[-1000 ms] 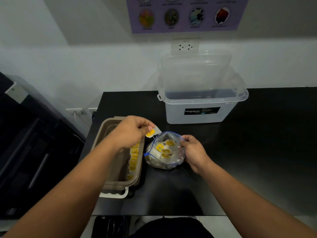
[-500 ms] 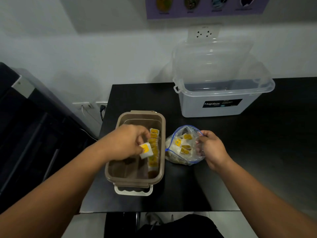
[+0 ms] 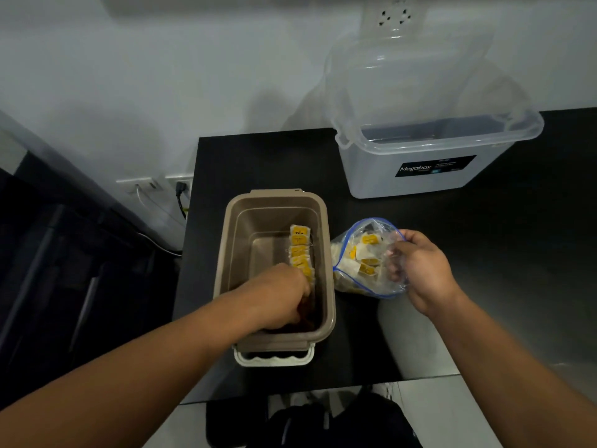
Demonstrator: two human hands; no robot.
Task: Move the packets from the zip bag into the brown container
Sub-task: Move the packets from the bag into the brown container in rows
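Head view: one brown container (image 3: 274, 196), one zip bag (image 3: 371, 228)

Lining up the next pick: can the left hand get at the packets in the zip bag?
Probably yes. The right hand holds the zip bag open beside the brown container, packets exposed, nothing between; the left hand need only clear the rim.

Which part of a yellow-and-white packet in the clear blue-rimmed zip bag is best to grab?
Likely the upper edge of the topmost yellow-and-white packet, pinched from above-left: the clear blue-rimmed zip bag gapes upward there, and the right hand grips its right side.
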